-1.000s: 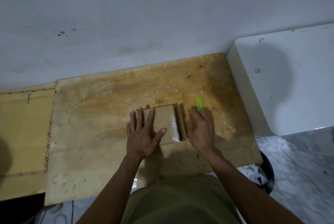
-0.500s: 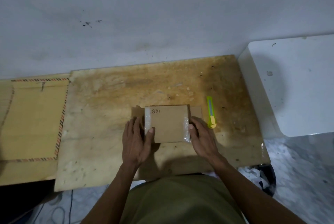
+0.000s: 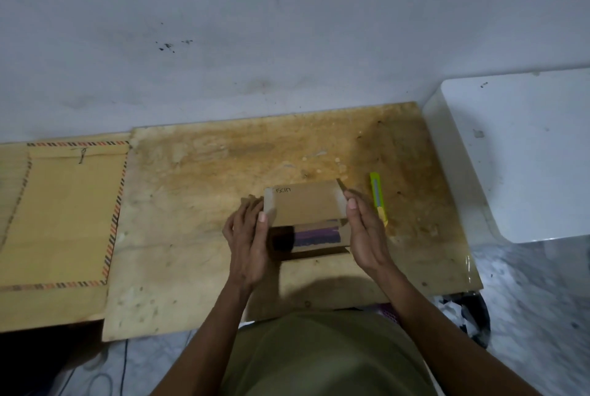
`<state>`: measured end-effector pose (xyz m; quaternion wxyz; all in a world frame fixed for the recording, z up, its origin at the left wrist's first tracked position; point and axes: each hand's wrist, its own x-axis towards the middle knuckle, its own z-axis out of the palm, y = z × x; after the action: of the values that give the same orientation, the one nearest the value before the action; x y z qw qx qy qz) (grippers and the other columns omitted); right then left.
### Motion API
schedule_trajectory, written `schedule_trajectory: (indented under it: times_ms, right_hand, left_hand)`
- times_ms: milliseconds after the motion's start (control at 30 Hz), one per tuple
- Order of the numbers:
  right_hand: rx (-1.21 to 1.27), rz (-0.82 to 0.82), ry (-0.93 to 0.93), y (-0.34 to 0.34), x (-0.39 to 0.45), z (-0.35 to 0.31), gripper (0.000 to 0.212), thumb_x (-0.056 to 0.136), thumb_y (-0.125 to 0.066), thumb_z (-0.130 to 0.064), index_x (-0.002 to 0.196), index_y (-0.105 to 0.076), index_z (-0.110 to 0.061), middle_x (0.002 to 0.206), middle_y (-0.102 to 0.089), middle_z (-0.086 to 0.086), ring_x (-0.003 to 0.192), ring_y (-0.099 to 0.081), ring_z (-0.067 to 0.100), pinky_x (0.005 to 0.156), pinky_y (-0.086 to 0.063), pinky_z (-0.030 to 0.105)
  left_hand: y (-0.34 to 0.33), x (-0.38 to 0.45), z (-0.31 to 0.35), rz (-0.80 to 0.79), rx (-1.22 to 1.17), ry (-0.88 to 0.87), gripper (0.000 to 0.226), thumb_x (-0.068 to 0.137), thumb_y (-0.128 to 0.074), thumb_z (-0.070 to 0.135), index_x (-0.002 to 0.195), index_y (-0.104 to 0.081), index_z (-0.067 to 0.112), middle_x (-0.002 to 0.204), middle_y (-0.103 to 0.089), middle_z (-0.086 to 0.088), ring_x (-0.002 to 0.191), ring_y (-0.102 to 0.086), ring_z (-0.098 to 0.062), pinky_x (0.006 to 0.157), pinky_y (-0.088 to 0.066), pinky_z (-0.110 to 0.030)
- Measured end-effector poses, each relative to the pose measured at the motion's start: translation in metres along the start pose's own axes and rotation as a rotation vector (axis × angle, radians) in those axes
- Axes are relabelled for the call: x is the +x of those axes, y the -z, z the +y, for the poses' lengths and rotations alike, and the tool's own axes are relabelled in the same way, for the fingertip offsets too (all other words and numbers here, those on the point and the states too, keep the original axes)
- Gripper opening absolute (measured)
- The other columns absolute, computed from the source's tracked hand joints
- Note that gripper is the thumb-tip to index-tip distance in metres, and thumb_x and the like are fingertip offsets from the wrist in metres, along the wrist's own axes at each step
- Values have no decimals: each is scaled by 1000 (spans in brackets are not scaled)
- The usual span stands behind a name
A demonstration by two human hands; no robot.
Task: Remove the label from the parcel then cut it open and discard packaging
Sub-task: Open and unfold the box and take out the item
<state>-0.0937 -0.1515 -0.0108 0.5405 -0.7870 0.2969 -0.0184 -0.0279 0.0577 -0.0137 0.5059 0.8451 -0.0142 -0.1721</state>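
Note:
A small brown cardboard parcel (image 3: 305, 205) sits on the worn wooden board (image 3: 198, 204). Its top flap is lifted, with handwriting near its upper left and clear tape along both side edges. Under the raised flap a purple item (image 3: 316, 235) shows inside the box. My left hand (image 3: 249, 236) grips the flap's left edge, thumb on the taped side. My right hand (image 3: 364, 229) holds the right edge, thumb on the tape. A yellow-green utility knife (image 3: 378, 196) lies on the board just right of my right hand.
A large brown envelope (image 3: 64, 213) with striped borders lies at the left. A white box-like surface (image 3: 523, 156) stands at the right. A dark bin (image 3: 472, 319) with crumpled paper sits below the board's right corner. A grey wall runs behind.
The parcel lay flat under both hands a second ago. Now both hands have lifted its top flap upward, and the purple contents show underneath.

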Motion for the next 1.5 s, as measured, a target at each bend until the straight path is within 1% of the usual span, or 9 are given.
schedule_trajectory:
  times_ms: [100, 233, 333, 433, 600, 767, 967, 1267, 1500]
  right_hand:
    - [125, 29, -14, 1, 10, -23, 51, 100, -25, -57, 110, -63, -23, 113, -63, 10, 104, -58, 21, 96, -46, 44]
    - [97, 28, 35, -1, 34, -35, 67, 102, -26, -54, 107, -58, 5, 110, -60, 30, 105, -55, 43, 92, -43, 58]
    - [72, 31, 21, -2, 52, -45, 61, 103, -27, -53, 120, -59, -4, 118, -60, 24, 110, -55, 38, 95, -44, 54]
    - [3, 32, 39, -7, 70, -42, 54, 96, -28, -65, 130, -48, -28, 124, -59, 0, 115, -55, 22, 96, -47, 46]
    - [-92, 8, 50, -11, 90, -38, 49, 98, -33, -60, 140, -34, -36, 145, -44, -4, 132, -41, 19, 108, -39, 47]
    - [-478, -110, 109, -15, 107, -36, 66, 100, -30, -55, 156, -13, -25, 166, -3, -4, 151, -2, 20, 123, -12, 46]
    - [-870, -250, 151, -31, 113, -16, 68, 99, -21, -54, 157, -2, -24, 166, 8, -3, 151, 16, 22, 120, 4, 57]
    - [-1036, -326, 119, -33, 123, 24, 71, 96, -10, -61, 156, 6, -26, 165, 15, -5, 148, 26, 26, 116, 9, 65]
    - [-989, -191, 276, -32, 82, 25, 78, 95, -26, -63, 157, -8, -18, 166, 3, 10, 152, 12, 30, 118, 5, 62]
  left_hand:
    - [2, 15, 18, 8, -100, 5, 59, 91, -19, 73, 108, -59, 34, 130, -54, -2, 126, -37, -12, 112, -23, -35]
    - [-2, 48, 26, -8, -135, 11, 71, 95, -19, 72, 81, -60, 16, 88, -66, -2, 95, -59, -15, 105, -37, -52]
    - [-9, 69, 16, -27, -144, 94, 69, 85, -26, 86, 115, -64, 36, 116, -69, -1, 118, -57, -28, 106, -39, -59]
    - [-15, 78, 18, 18, -110, 176, 75, 78, -32, 92, 141, -34, 52, 142, -53, -7, 135, -44, -34, 109, -35, -62]
    - [-23, 84, 40, 58, 5, 102, 86, 82, -34, 82, 153, -14, 39, 158, -34, -5, 146, -22, -30, 116, -22, -61]
    - [-34, 97, 31, 146, 516, -79, 83, 95, -29, 68, 158, 0, 22, 168, 6, -6, 154, 4, -28, 122, 2, -56]
    - [-43, 110, 10, -157, 1021, -121, 77, 98, -7, 67, 157, 15, 23, 163, 26, -5, 147, 31, -28, 112, 23, -63]
    - [-38, 121, -11, -276, 1067, 5, 91, 89, -3, 80, 157, 14, 22, 164, 23, -2, 148, 31, -25, 109, 23, -68]
    - [-49, 68, -10, -135, 990, -134, 85, 94, -12, 75, 159, 6, 22, 165, 21, -10, 151, 23, -29, 119, 14, -56]
